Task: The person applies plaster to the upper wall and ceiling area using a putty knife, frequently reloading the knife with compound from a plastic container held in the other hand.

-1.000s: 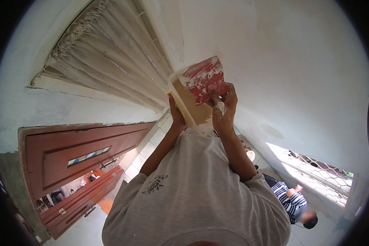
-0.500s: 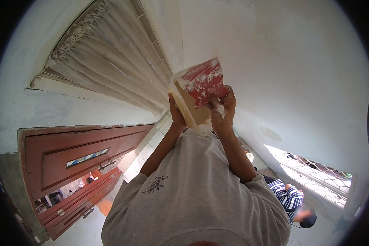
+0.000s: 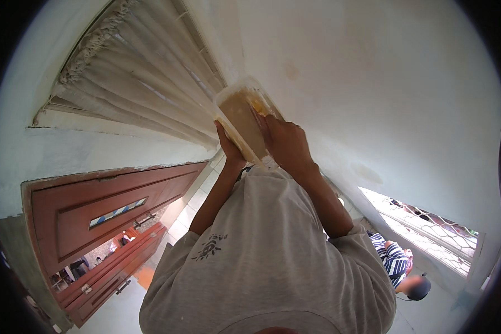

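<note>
My left hand (image 3: 231, 147) is closed on the left side of a pale, boxy plastic tub (image 3: 241, 89), thumb along its wall. A tan layer of paste or filler (image 3: 235, 111) shows inside. Over the tub's right part reaches my right hand (image 3: 288, 142), its back turned up and its fingers bent down into the tub. It grips the red scraper (image 3: 257, 114), now seen nearly edge-on and mostly hidden by the hand. Beside the fingers lies a yellowish smear (image 3: 258, 104).
A pale plastered wall (image 3: 384, 94) rises ahead and to the right. At the left hang beige curtains (image 3: 145, 83) above a reddish-brown door (image 3: 67, 222). A person in striped clothes and a dark cap (image 3: 395, 259) is low at the right, near a grilled window (image 3: 428, 231).
My right hand has turned over and gone down into the tub with the scraper, whose broad red face no longer shows. The tub has shifted slightly left.
</note>
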Tool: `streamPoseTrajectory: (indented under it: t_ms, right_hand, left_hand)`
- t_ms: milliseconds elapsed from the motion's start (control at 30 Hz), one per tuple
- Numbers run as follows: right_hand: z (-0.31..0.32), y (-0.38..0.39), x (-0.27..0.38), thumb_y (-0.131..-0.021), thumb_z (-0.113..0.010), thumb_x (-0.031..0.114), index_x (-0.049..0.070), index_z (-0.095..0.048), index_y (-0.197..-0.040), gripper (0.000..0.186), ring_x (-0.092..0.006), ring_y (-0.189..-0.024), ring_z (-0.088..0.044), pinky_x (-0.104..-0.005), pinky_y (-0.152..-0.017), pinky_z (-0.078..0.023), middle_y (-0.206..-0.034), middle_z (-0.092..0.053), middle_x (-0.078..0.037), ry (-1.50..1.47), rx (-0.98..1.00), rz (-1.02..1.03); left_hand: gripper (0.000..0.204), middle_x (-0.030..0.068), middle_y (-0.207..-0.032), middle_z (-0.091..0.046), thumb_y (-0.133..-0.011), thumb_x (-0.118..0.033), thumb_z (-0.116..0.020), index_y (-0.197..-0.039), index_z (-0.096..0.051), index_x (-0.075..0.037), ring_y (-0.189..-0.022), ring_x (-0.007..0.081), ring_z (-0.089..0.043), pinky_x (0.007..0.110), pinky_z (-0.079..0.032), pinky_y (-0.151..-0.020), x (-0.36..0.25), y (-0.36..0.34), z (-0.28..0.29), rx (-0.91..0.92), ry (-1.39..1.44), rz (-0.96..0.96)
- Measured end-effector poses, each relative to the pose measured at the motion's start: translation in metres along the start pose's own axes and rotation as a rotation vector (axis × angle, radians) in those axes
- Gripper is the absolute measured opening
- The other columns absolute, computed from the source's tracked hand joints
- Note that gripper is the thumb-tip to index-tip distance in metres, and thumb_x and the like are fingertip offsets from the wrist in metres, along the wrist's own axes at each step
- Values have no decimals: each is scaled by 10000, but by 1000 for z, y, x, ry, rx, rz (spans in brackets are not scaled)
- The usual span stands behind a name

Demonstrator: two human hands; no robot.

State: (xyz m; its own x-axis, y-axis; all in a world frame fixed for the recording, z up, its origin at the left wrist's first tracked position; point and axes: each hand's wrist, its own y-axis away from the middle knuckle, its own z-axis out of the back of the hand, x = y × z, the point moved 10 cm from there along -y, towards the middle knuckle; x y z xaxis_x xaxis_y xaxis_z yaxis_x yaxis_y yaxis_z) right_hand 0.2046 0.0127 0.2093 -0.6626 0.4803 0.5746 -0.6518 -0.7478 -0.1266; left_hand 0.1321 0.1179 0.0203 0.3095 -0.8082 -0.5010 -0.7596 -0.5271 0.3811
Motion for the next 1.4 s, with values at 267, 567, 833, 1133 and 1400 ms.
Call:
streamPoseTrajectory:
  t_ms: [267,567,833,1133,1400]
  right_hand:
    - [-6,-14,-8,-1001,-561,248,-1,-620,-846,300,-367,-550,-620,-441,-556,-497,-608,-617,-183,-199,41,-5]
    - [-4,-18,-6,-974,-575,249,-3,-598,-1090,278,-374,-665,-672,-463,-627,-528,-736,-674,-194,-21,65,-12]
    - [51,-14,-27,-949,-608,226,10,-586,-1162,304,-356,-669,-684,-420,-606,-532,-766,-696,-187,-247,-89,-164]
    - [14,-10,-12,-1004,-558,322,34,-616,-926,304,-369,-610,-646,-455,-571,-512,-633,-624,-175,-69,-34,-17]
    - [10,-6,-10,-1007,-546,328,39,-624,-937,308,-376,-606,-643,-463,-582,-513,-627,-624,-181,116,101,49]
  left_hand:
    - [796,95,-1462,-471,-969,-726,-315,-1510,-369,-145,-1329,280,-467,426,-405,-1109,-3,4,-9,13,-33,-27]
    - [761,90,-1465,-476,-985,-698,-312,-1507,-382,-150,-1319,281,-480,427,-404,-1107,4,0,-13,46,39,26]
    - [742,108,-1418,-514,-991,-686,-321,-1485,-392,-137,-1259,287,-537,443,-471,-1052,2,-2,-14,56,52,-1]
    - [772,102,-1450,-480,-977,-716,-302,-1512,-357,-162,-1292,287,-510,435,-446,-1077,7,0,-15,40,-73,11]
    - [774,118,-1390,-533,-977,-718,-296,-1475,-405,-136,-1236,293,-549,443,-474,-1037,13,6,-20,26,13,95]
